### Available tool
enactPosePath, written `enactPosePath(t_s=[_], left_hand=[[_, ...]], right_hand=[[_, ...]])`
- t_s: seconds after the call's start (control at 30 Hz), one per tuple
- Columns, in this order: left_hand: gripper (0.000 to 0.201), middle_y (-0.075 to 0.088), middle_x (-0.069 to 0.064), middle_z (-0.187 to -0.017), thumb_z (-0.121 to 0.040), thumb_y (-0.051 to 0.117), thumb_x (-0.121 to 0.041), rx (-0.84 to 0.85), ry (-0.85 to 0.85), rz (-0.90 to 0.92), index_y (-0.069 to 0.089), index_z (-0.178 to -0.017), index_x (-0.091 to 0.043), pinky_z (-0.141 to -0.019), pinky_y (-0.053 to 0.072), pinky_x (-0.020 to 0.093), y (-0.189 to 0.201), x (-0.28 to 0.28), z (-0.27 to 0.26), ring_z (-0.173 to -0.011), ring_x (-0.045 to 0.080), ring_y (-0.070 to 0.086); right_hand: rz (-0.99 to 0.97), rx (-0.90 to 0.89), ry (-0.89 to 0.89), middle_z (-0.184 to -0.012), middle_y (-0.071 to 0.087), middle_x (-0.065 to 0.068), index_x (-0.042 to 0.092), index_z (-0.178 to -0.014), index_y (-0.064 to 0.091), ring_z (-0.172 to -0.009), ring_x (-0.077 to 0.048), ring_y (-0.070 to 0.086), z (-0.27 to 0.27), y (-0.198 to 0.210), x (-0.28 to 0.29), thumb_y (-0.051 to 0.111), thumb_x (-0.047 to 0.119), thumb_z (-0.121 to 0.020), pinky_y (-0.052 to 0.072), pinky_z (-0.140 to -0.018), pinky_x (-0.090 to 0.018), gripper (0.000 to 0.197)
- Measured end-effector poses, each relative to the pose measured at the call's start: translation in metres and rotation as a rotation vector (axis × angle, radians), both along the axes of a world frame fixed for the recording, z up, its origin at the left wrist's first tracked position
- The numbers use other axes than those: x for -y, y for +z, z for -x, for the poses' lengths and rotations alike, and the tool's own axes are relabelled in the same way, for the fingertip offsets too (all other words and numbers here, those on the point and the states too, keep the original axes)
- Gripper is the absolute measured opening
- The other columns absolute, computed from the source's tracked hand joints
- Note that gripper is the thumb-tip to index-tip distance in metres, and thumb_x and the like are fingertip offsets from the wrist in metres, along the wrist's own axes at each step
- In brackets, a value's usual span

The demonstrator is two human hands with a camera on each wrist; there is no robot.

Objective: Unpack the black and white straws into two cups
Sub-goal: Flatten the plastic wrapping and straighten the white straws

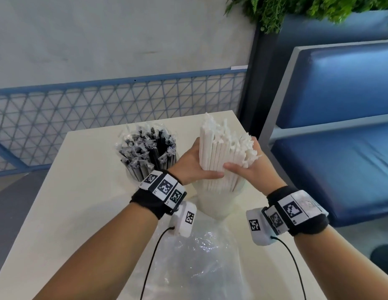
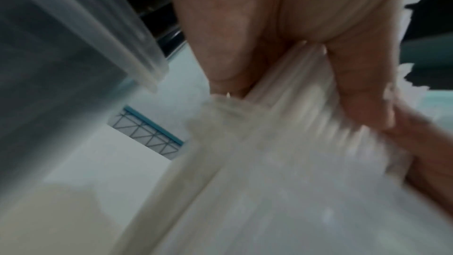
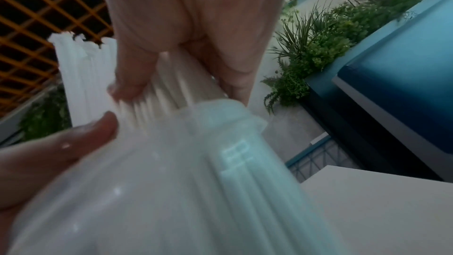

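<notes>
A thick bundle of white paper-wrapped straws [image 1: 219, 152] stands upright in a translucent cup [image 1: 219, 204] at the table's middle. My left hand [image 1: 197, 167] grips the bundle from the left, and my right hand [image 1: 242, 168] grips it from the right, thumbs meeting in front. Black straws [image 1: 147, 148] in clear wrappers fill a second cup [image 1: 133, 180] to the left, partly hidden by my left wrist. In the left wrist view my palm [image 2: 245, 26] wraps the white straws [image 2: 294, 115] above the cup [image 2: 269, 201]. The right wrist view shows the same grip [image 3: 196, 26] over the cup [image 3: 196, 181].
An empty clear plastic bag [image 1: 199, 260] lies crumpled on the white table [image 1: 69, 191] between my forearms. A blue padded bench [image 1: 340, 126] stands close on the right, a mesh railing [image 1: 102, 109] behind, and plants [image 1: 307, 9] hang above.
</notes>
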State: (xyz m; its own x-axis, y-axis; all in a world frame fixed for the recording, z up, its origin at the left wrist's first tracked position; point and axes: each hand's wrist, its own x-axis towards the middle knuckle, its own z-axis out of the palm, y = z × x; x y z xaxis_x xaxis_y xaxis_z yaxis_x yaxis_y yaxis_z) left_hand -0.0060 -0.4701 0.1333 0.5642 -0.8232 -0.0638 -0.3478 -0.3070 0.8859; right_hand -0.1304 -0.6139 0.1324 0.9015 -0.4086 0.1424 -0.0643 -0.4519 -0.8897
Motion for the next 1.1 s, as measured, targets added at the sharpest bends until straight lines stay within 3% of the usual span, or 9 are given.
enactPosePath(t_s=[0.17,0.27,0.33,0.47,0.57,0.63,0.77,0.87,1.1], left_hand=[[0.079,0.058,-0.011,-0.110,-0.062,0.084,-0.017,-0.039,0.103,0.227,0.042,-0.129,-0.015,-0.086,0.048,0.014,0.023,0.002,0.005,-0.105,0.004,0.057],[0.094,0.061,-0.007,-0.116,-0.048,0.089,-0.027,-0.041,0.077,0.237,0.044,-0.130,-0.016,-0.094,0.050,0.026,0.025,-0.001,0.006,-0.109,0.003,0.058],[0.112,0.049,-0.007,-0.131,-0.048,0.090,-0.014,-0.044,0.031,0.207,0.027,-0.140,-0.018,-0.101,0.041,0.018,0.017,-0.004,0.005,-0.116,-0.007,0.048],[0.139,0.020,-0.003,-0.151,-0.055,0.088,-0.010,-0.064,-0.036,0.025,-0.017,-0.145,-0.022,-0.108,0.022,0.020,0.000,-0.008,0.003,-0.136,0.007,0.026],[0.135,0.021,-0.002,-0.153,-0.058,0.085,-0.009,-0.090,-0.043,-0.040,-0.017,-0.146,-0.018,-0.104,0.020,0.009,-0.009,-0.006,0.002,-0.137,0.007,0.023],[0.127,0.029,-0.003,-0.148,-0.058,0.086,-0.007,-0.092,-0.090,-0.036,-0.004,-0.147,-0.014,-0.096,0.025,-0.002,-0.011,-0.002,0.003,-0.134,0.007,0.027],[0.125,0.040,-0.008,-0.138,-0.040,0.086,-0.034,-0.090,-0.114,-0.007,0.015,-0.142,-0.019,-0.109,0.032,0.021,-0.014,0.008,0.006,-0.133,0.010,0.035],[0.107,0.051,-0.008,-0.129,-0.040,0.082,-0.039,-0.085,-0.042,0.066,0.032,-0.133,-0.022,-0.110,0.036,0.045,-0.018,0.010,0.006,-0.127,0.014,0.045],[0.074,0.058,-0.005,-0.120,-0.062,0.083,-0.006,-0.077,0.111,0.268,0.045,-0.124,-0.015,-0.088,0.044,0.009,0.015,0.013,0.006,-0.112,0.009,0.056]], right_hand=[[-0.038,0.190,0.027,-0.106,0.052,0.024,0.028,-0.123,0.030,-0.098,0.021,0.053,-0.005,0.025,0.002,0.070,0.023,-0.077,0.046,-0.078,-0.003,0.061],[0.041,0.141,0.040,-0.125,0.045,0.017,0.033,-0.132,0.023,-0.119,0.007,0.046,-0.005,0.021,0.005,0.079,0.043,-0.066,0.044,-0.097,-0.019,0.087],[0.044,0.044,0.063,-0.144,0.033,0.009,0.042,-0.140,0.009,-0.133,-0.005,0.035,-0.001,0.010,0.008,0.082,0.050,-0.056,0.039,-0.107,-0.034,0.112],[-0.180,-0.065,0.129,-0.156,0.015,0.007,0.042,-0.142,-0.019,-0.141,-0.009,0.023,0.011,-0.003,0.012,0.086,0.045,-0.050,0.028,-0.115,-0.040,0.139],[-0.266,-0.157,0.230,-0.157,0.011,0.009,0.046,-0.140,-0.019,-0.142,-0.010,0.020,0.015,-0.004,0.014,0.086,0.056,-0.038,0.028,-0.115,-0.040,0.147],[-0.171,-0.220,0.266,-0.156,0.007,0.010,0.040,-0.142,-0.021,-0.139,-0.004,0.017,0.012,-0.004,0.013,0.090,0.036,-0.047,0.026,-0.115,-0.033,0.146],[0.064,-0.202,0.240,-0.131,0.018,0.039,0.024,-0.146,-0.008,-0.113,0.032,0.021,0.000,-0.008,0.004,0.086,0.012,-0.059,0.020,-0.095,0.006,0.129],[-0.007,-0.091,0.078,-0.115,0.041,0.036,0.028,-0.136,0.030,-0.103,0.023,0.041,-0.003,-0.014,0.000,0.082,0.019,-0.067,0.038,-0.095,-0.011,0.087],[-0.245,0.294,-0.086,-0.108,0.057,0.015,0.021,-0.118,0.042,-0.096,0.012,0.058,-0.009,0.014,-0.010,0.070,0.020,-0.077,0.049,-0.082,-0.012,0.049]])
